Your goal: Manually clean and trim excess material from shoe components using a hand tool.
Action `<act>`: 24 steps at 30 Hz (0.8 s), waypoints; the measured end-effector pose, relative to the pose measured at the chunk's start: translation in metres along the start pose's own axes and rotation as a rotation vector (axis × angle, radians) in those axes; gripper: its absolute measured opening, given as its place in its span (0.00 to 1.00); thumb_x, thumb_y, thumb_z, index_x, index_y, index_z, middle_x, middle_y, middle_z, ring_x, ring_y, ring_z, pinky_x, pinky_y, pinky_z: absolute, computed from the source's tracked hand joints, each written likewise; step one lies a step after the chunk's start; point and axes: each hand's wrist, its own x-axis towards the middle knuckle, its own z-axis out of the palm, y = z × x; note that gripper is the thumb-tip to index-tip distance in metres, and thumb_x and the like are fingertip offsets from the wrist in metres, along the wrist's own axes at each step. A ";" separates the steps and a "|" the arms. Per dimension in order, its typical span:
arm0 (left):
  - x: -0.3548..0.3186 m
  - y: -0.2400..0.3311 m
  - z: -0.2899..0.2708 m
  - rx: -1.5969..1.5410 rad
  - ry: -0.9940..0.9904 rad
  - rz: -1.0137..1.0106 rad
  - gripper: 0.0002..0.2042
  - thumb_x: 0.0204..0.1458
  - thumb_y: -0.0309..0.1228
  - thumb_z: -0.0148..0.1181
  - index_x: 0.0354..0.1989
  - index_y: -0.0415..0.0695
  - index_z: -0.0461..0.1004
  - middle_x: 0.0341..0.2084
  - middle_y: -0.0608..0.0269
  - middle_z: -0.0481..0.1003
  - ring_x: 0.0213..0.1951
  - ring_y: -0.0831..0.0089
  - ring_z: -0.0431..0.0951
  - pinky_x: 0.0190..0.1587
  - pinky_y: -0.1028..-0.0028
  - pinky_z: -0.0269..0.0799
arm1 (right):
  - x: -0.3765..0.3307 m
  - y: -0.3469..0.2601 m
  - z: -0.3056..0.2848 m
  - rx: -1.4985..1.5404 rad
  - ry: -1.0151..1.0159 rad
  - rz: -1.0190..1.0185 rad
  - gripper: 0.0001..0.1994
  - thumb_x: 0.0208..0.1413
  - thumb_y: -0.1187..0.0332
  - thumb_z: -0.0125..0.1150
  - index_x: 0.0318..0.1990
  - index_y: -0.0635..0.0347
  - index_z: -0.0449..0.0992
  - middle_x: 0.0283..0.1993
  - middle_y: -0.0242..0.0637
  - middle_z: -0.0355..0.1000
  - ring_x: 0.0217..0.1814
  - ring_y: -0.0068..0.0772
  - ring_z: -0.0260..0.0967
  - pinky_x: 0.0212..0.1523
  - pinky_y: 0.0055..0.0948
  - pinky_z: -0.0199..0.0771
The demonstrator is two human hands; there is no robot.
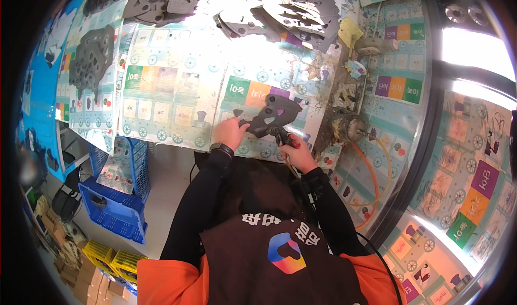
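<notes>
A dark grey flat part with cut-out holes (280,110) lies over the front edge of the covered table, between my two hands. My left hand (230,132) is closed on its narrow left end, with a small dark tip showing above the fingers. My right hand (299,156) grips a black hand tool with red on it (283,134), its head up against the near side of the part. What kind of tool it is cannot be made out. A dark band or watch (222,147) is on my left wrist.
Many similar grey parts (188,0) are heaped along the table's far side, and others (92,57) lie at the left. A round metal fixture (353,127) with orange and yellow hoses stands right of my hands. Blue crates (116,208) stand at lower left.
</notes>
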 end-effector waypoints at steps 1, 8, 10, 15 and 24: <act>0.000 0.001 -0.003 0.003 -0.023 -0.007 0.19 0.53 0.49 0.64 0.31 0.43 0.78 0.28 0.49 0.79 0.34 0.49 0.80 0.35 0.55 0.75 | -0.002 -0.004 -0.001 -0.001 0.001 0.001 0.06 0.53 0.77 0.58 0.39 0.64 0.71 0.26 0.29 0.66 0.24 0.21 0.63 0.26 0.24 0.62; 0.000 -0.001 0.000 -0.018 -0.006 -0.005 0.19 0.53 0.50 0.64 0.30 0.43 0.77 0.26 0.49 0.79 0.33 0.48 0.80 0.35 0.55 0.74 | -0.009 -0.021 -0.006 0.037 0.072 0.034 0.05 0.53 0.77 0.58 0.37 0.63 0.71 0.26 0.29 0.67 0.24 0.21 0.65 0.26 0.23 0.62; -0.001 0.000 -0.002 -0.023 -0.007 0.002 0.19 0.53 0.50 0.64 0.30 0.43 0.77 0.26 0.49 0.79 0.33 0.49 0.80 0.35 0.55 0.74 | -0.008 -0.022 -0.009 0.038 0.084 0.026 0.05 0.53 0.77 0.58 0.37 0.63 0.71 0.26 0.28 0.67 0.24 0.21 0.65 0.26 0.23 0.62; -0.001 0.001 -0.005 -0.017 -0.043 -0.008 0.18 0.52 0.48 0.64 0.32 0.43 0.78 0.28 0.50 0.80 0.35 0.49 0.80 0.36 0.55 0.75 | -0.007 -0.025 -0.015 0.071 0.125 0.008 0.04 0.53 0.77 0.57 0.36 0.62 0.72 0.25 0.28 0.67 0.23 0.21 0.64 0.26 0.22 0.62; 0.001 0.003 -0.008 -0.011 -0.076 -0.032 0.18 0.53 0.48 0.64 0.32 0.43 0.78 0.28 0.50 0.79 0.34 0.49 0.80 0.36 0.55 0.75 | 0.004 -0.014 -0.025 0.154 0.169 -0.102 0.06 0.52 0.73 0.58 0.37 0.61 0.72 0.22 0.31 0.69 0.19 0.20 0.64 0.14 0.22 0.55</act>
